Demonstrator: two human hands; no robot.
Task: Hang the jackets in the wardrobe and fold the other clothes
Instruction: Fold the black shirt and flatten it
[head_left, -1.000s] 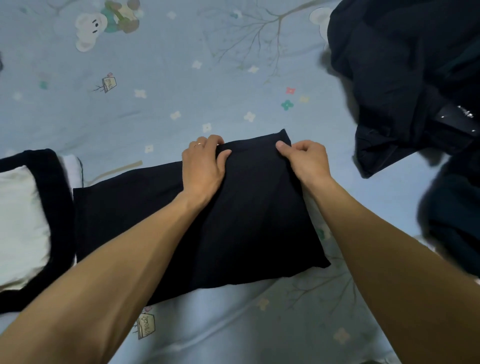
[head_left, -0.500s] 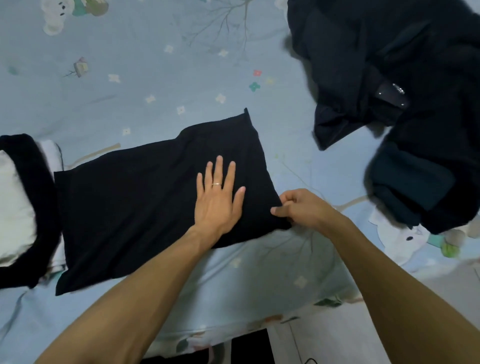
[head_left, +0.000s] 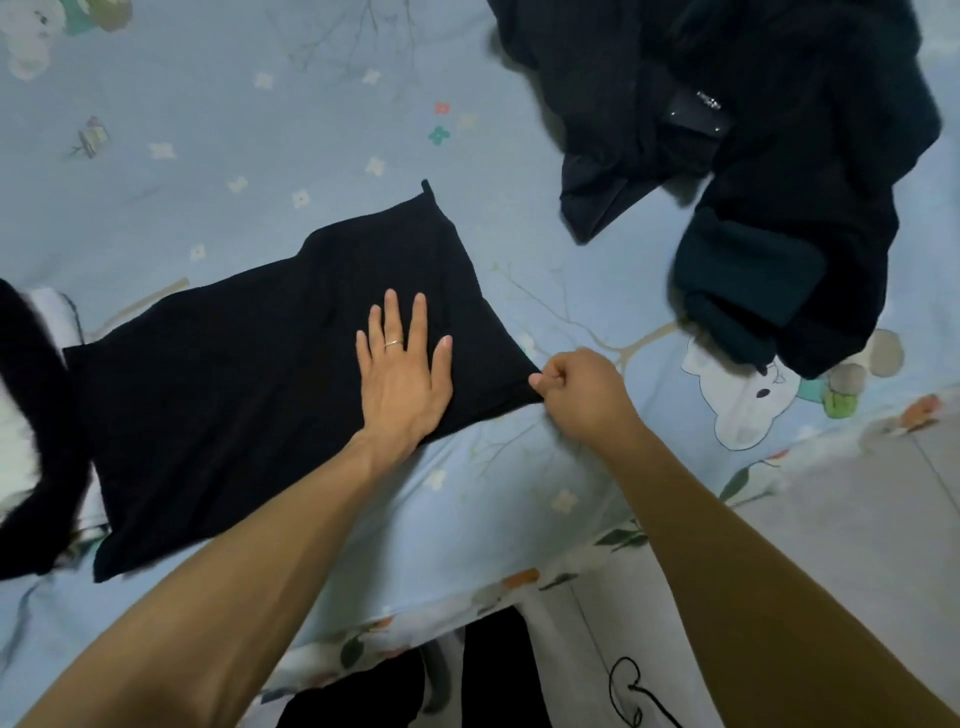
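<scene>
The black garment (head_left: 270, 374) lies half-folded on the bed (head_left: 208, 156), near its edge. The left hand (head_left: 402, 374) presses flat with straight fingers, pinning the fold, while the right hand (head_left: 582, 389) pinches the near-right corner, likely to tug it square. Dark jackets (head_left: 753, 156) wait far right.

I see open bed (head_left: 218, 130) from 10 to 12 o'clock of the folded garment (head_left: 249, 374), nothing lying there. At 1 to 3 o'clock a jacket pile (head_left: 753, 171) blocks the way, with a bare strip of sheet between it and the garment. At 9 o'clock a black-and-white stack (head_left: 31, 415) sits just beside the garment's edge.
</scene>
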